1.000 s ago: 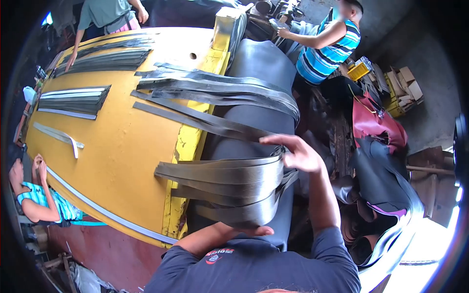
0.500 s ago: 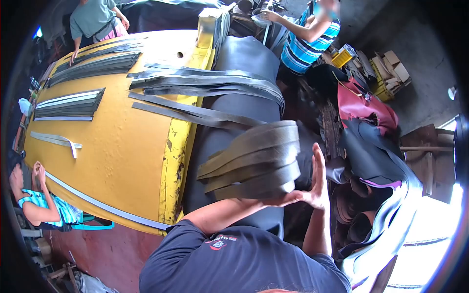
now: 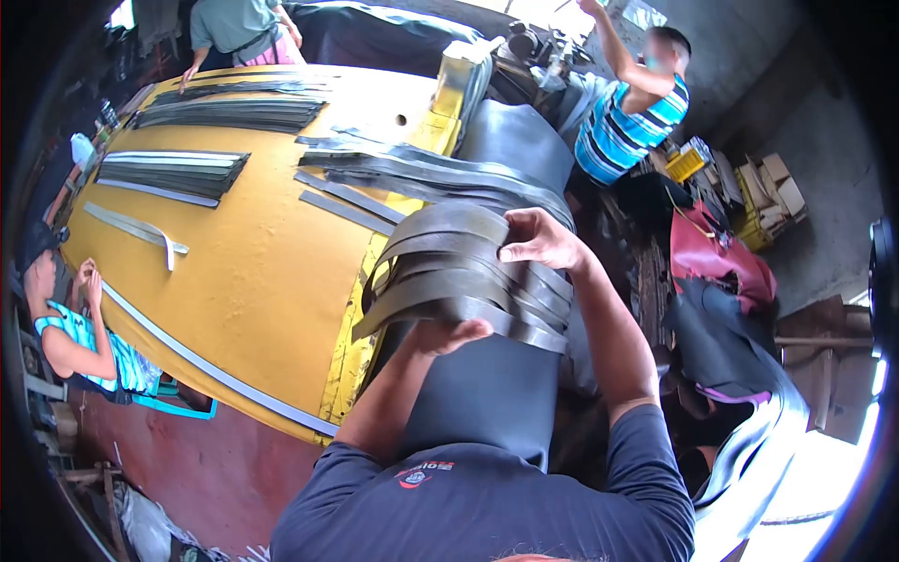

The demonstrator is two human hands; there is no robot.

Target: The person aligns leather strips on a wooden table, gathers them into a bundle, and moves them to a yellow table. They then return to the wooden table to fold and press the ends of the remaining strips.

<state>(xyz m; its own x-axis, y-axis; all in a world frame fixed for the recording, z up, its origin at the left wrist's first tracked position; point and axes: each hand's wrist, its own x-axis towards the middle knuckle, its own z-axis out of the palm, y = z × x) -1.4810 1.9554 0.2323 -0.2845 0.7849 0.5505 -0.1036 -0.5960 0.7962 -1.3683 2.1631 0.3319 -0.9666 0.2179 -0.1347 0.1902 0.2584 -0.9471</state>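
A bundle of dark grey, rubber-like strips (image 3: 440, 272) is bent into an arch in front of my chest, over the table's near end. My left hand (image 3: 451, 335) grips it from below at the lower edge, thumb showing and the other fingers hidden behind the strips. At the upper right edge, my right hand (image 3: 543, 239) has its thumb and fingers closed on the strips. The bundle's right ends hang down past my right hand. Just beyond, more long dark strips (image 3: 412, 169) lie across the table edge and over a black sheet (image 3: 515, 136).
The yellow table (image 3: 253, 309) carries rows of cut strips (image 3: 173, 173) and a long pale strip (image 3: 215, 370) along its side. One person (image 3: 80, 328) is at the left, another (image 3: 239, 33) at the far end, a third (image 3: 623, 122) at the right. Folded sheets (image 3: 721, 328) hang at right.
My right hand has moved up and closed on the strips' upper right edge. The bundle has shifted left and arched, with its right ends now drooping. The person at right has raised an arm.
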